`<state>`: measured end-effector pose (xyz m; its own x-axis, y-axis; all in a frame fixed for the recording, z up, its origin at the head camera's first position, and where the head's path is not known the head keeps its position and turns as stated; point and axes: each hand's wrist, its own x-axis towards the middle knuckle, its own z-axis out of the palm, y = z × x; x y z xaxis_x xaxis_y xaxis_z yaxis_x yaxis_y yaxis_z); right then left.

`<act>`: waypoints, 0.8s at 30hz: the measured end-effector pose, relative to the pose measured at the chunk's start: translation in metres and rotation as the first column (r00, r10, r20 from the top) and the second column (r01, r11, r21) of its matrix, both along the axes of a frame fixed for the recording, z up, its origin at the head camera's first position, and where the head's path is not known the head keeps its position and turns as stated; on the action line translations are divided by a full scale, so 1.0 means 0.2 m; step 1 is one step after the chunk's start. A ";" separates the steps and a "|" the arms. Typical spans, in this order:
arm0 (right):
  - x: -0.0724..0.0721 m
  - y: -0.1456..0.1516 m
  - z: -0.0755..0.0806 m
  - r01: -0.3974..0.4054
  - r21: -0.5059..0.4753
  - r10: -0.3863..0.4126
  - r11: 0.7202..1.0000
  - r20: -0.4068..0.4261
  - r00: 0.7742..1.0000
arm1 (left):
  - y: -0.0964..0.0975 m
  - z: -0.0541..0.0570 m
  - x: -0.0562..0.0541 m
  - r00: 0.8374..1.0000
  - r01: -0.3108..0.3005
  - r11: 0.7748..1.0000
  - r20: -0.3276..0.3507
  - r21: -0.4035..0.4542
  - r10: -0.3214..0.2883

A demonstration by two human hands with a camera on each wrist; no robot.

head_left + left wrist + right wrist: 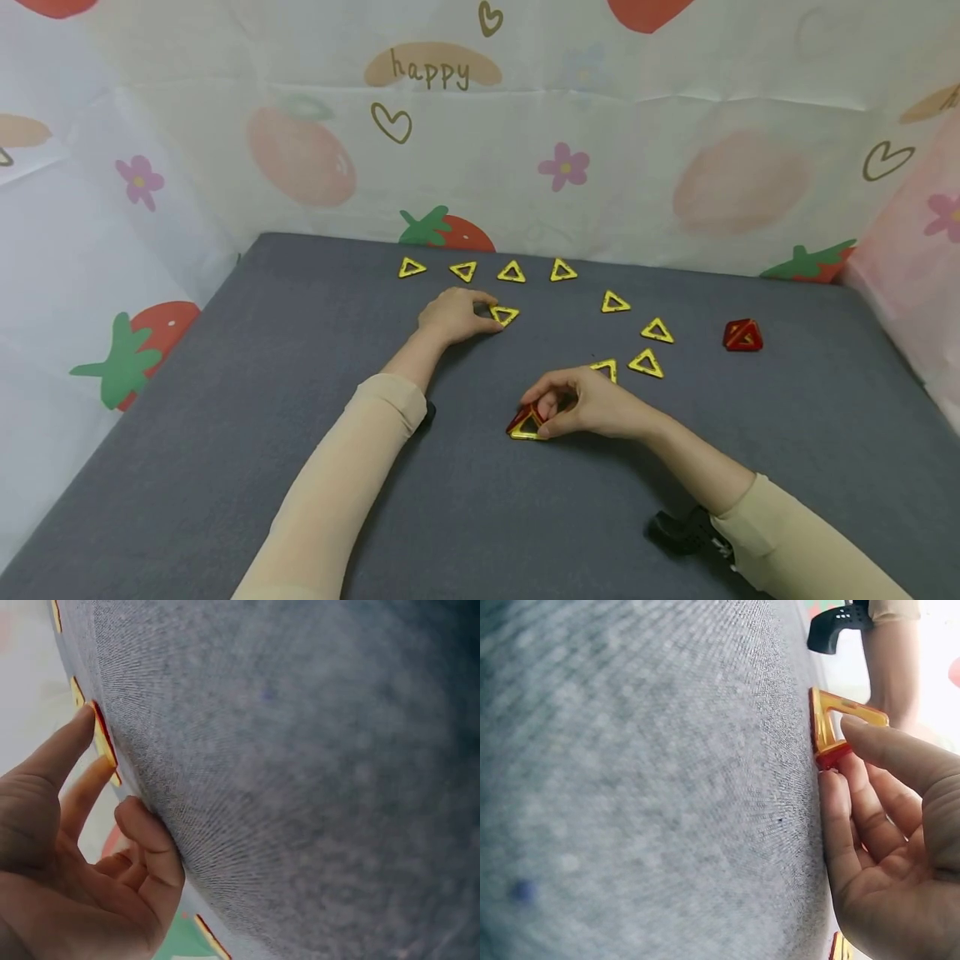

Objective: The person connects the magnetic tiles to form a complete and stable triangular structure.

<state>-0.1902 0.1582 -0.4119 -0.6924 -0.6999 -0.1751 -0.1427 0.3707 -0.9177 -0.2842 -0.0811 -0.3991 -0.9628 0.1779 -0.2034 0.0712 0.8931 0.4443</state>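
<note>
My left hand (452, 317) is over the far middle of the table, with thumb and index finger pinching a yellow triangular magnetic tile (509, 313) by its edge. In the left wrist view this tile (103, 739) shows a red rim and lies close over the cloth. Nearer the front, my right hand (600, 406) grips a small red and yellow magnetic-tile pyramid (517, 431). Its thumb lies against one open-centred face of the pyramid (822, 724) in the right wrist view, while other fingers reach behind. Those fingers partly hide the pyramid's far side.
Several yellow triangular tiles (512, 272) lie in a curve along the back and right of the grey table (247, 358). One tile (609, 367) is partly behind my right hand. A finished-looking red pyramid (742, 335) stands at the right. A printed curtain (480, 158) borders the table.
</note>
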 end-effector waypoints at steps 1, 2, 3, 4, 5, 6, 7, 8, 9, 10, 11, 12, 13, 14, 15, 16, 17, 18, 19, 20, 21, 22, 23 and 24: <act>0.00 0.00 0.00 0.001 0.001 -0.001 1.000 0.000 1.000 | 0.01 0.00 0.00 1.000 -0.017 1.000 -0.006 0.003 0.017; 0.00 0.00 0.00 0.002 0.002 -0.002 1.000 -0.002 1.000 | 0.01 0.00 0.00 0.999 -0.034 0.999 -0.011 0.003 0.034; 0.00 0.00 0.00 0.002 0.002 -0.002 1.000 -0.002 1.000 | 0.02 0.00 0.01 0.998 -0.052 0.999 -0.018 0.003 0.052; 0.00 0.00 0.00 0.002 0.003 -0.002 1.000 -0.001 1.000 | 0.02 0.00 0.01 0.997 -0.071 0.998 -0.022 0.001 0.071; 0.00 0.00 0.00 0.002 0.003 -0.002 1.000 0.000 1.000 | 0.03 0.00 0.01 0.996 -0.088 0.996 -0.027 -0.004 0.088; 0.00 0.00 0.00 0.001 0.002 -0.001 1.000 0.001 1.000 | 0.04 0.00 0.01 0.994 -0.103 0.995 -0.033 -0.010 0.102; 0.00 0.00 0.00 0.001 0.002 -0.001 1.000 0.002 1.000 | 0.04 0.00 0.01 0.993 -0.113 0.993 -0.039 -0.017 0.112; 0.00 0.00 0.00 0.000 0.001 0.000 1.000 0.004 1.000 | 0.05 -0.01 0.01 0.992 -0.117 0.993 -0.048 -0.025 0.115; 0.00 0.00 0.00 0.000 0.001 0.000 1.000 0.005 1.000 | 0.06 -0.01 0.01 0.992 -0.117 0.993 -0.055 -0.031 0.115; 0.00 0.00 0.00 -0.001 0.001 0.001 1.000 0.005 1.000 | 0.07 -0.01 0.01 0.992 -0.113 0.993 -0.062 -0.038 0.110; 0.00 0.00 0.00 0.000 0.002 0.000 1.000 0.005 1.000 | 0.07 -0.01 0.01 0.992 -0.105 0.994 -0.071 -0.044 0.101; 0.00 0.00 0.00 0.000 0.003 0.000 1.000 0.004 1.000 | 0.08 -0.02 0.02 0.993 -0.095 0.994 -0.078 -0.045 0.092; 0.00 0.00 0.00 0.000 0.004 0.000 1.000 0.003 1.000 | 0.08 -0.02 0.02 0.993 -0.085 0.996 -0.082 -0.042 0.081; 0.00 0.00 0.00 0.001 0.005 -0.001 1.000 0.003 1.000 | 0.08 -0.02 0.02 0.994 -0.076 0.996 -0.087 -0.036 0.072; 0.00 0.00 0.00 0.001 0.007 -0.001 1.000 0.002 1.000 | 0.09 -0.03 0.02 0.994 -0.069 0.997 -0.089 -0.026 0.066; 0.00 0.00 0.00 0.001 0.008 -0.001 1.000 0.001 1.000 | 0.08 -0.03 0.02 0.994 -0.063 0.998 -0.092 -0.014 0.062; 0.00 0.00 0.00 0.001 0.008 -0.001 1.000 0.001 1.000 | 0.08 -0.03 0.02 0.994 -0.059 0.998 -0.095 0.003 0.059; 0.00 0.00 0.00 0.001 0.008 -0.001 1.000 0.002 1.000 | 0.08 -0.03 0.02 0.994 -0.055 0.998 -0.096 0.023 0.056; 0.00 0.00 0.00 0.001 0.007 -0.001 1.000 0.001 1.000 | 0.07 -0.03 0.02 0.994 -0.049 0.998 -0.100 0.044 0.053; 0.00 0.00 0.00 0.001 0.008 -0.001 1.000 -0.001 1.000 | 0.07 -0.04 0.03 0.993 -0.044 0.997 -0.106 0.064 0.051; 0.00 0.00 0.00 0.001 0.009 -0.001 1.000 -0.002 1.000 | 0.06 -0.04 0.03 0.993 -0.040 0.995 -0.108 0.088 0.049; 0.00 0.00 -0.01 0.002 0.009 -0.002 1.000 -0.002 1.000 | 0.05 -0.04 0.03 0.993 -0.036 0.992 -0.108 0.117 0.049; 0.00 0.00 -0.01 0.005 0.010 -0.005 1.000 -0.002 1.000 | 0.04 -0.04 0.03 0.993 -0.034 0.988 -0.107 0.148 0.050; 0.00 0.00 -0.01 0.006 0.012 -0.006 1.000 -0.003 1.000 | 0.03 -0.05 0.03 0.993 -0.032 0.983 -0.106 0.180 0.052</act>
